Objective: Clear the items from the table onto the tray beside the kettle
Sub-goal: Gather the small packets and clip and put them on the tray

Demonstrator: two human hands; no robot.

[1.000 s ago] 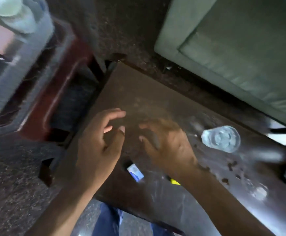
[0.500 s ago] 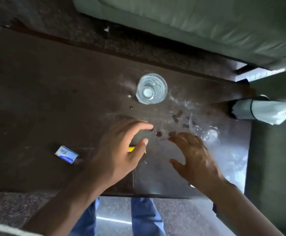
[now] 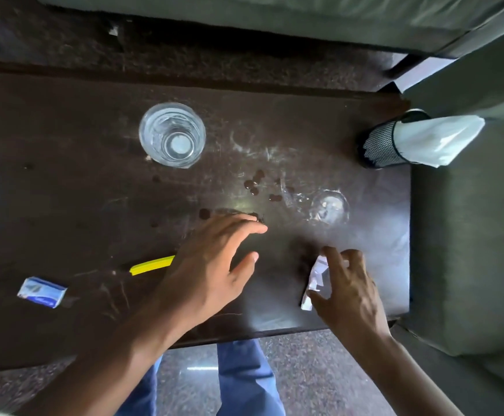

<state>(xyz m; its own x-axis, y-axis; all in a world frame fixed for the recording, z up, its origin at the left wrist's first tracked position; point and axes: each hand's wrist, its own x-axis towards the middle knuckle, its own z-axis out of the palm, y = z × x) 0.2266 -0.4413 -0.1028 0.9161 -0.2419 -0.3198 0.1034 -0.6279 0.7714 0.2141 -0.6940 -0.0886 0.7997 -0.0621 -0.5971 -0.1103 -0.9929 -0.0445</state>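
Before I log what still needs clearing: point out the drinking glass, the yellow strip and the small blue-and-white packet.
drinking glass [image 3: 172, 135], head view, its clear base
yellow strip [image 3: 152, 265], head view, middle of its visible length
blue-and-white packet [image 3: 42, 292], head view, its top face

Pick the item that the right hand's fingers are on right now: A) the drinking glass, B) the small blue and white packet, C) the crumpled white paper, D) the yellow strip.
C: the right hand has its spread fingers on the crumpled white paper near the table's front edge, away from the other three items.
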